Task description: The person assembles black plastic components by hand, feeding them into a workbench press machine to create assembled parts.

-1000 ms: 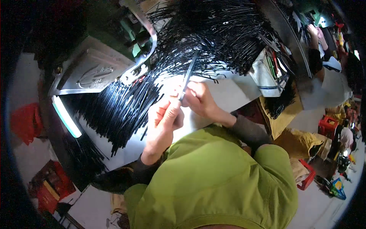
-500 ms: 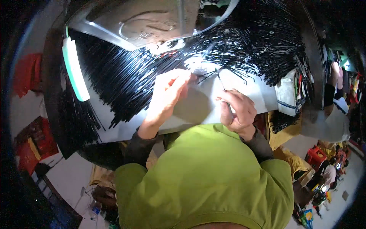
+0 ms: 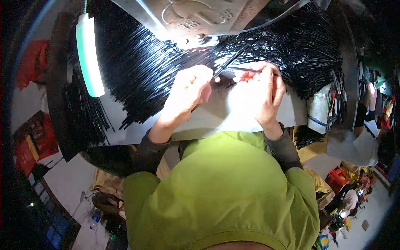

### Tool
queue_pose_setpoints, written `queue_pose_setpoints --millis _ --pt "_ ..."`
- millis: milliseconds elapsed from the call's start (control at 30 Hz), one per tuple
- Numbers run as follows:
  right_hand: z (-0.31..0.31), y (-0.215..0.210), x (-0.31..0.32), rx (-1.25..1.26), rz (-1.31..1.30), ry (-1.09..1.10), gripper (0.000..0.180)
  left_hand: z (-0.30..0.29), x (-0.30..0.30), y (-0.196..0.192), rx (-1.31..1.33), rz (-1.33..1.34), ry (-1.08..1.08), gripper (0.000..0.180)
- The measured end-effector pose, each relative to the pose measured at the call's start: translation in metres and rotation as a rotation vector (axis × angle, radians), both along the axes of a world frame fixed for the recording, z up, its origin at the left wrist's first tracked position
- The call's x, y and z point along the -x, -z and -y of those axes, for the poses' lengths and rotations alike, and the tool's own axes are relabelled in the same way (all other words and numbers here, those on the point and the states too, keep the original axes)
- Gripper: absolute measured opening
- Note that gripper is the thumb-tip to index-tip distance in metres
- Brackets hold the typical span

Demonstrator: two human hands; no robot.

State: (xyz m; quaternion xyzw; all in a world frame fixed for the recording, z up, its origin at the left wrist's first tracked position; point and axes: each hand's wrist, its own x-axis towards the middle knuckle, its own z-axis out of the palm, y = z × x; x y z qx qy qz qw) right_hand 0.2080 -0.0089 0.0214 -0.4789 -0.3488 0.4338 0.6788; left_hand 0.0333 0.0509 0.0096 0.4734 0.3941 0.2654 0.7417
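Note:
My left hand [image 3: 189, 85] is closed, with fingertips pinched at the lower end of a thin black rod [image 3: 238, 54] that slants up to the right. Its fingertips are partly washed out by glare. My right hand [image 3: 266, 87] grips a slim dark stick-like tool [image 3: 246, 70], held almost level; its left tip meets the rod just right of my left fingers. Whether this tool is tweezers or another rod, I cannot tell. Beyond both hands lie dense heaps of thin black rods [image 3: 143, 79] spread over a pale worktop [image 3: 200, 125].
A metal machine housing [image 3: 196, 16] with a bright light beneath overhangs the work. At left hangs a lit tube lamp [image 3: 89, 58]. A white pouch of tools [image 3: 318, 108] sits at the worktop's right end. Red crates [image 3: 339, 179] and another person's arm [image 3: 371, 96] are far right.
My right hand has moved up and turned, so its tool now lies nearly level instead of pointing upward. My left hand stays close to the same place. The whole view has shifted slightly.

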Motion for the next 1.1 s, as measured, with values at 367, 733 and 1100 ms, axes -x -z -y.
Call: queue_pose_setpoints --millis 367,733,1100 --pt "-0.007 0.010 -0.007 0.022 0.003 0.005 0.023 -0.005 -0.001 -0.003 -0.004 0.039 -0.025 0.026" --pt "-0.017 0.011 -0.016 -0.027 -0.124 -0.075 0.021 -0.011 -0.002 -0.003 -0.074 0.078 -0.017 0.025" --pt "-0.024 0.015 0.001 0.072 -0.340 -0.163 0.023 -0.018 0.014 -0.009 -0.431 -0.204 0.017 0.019"
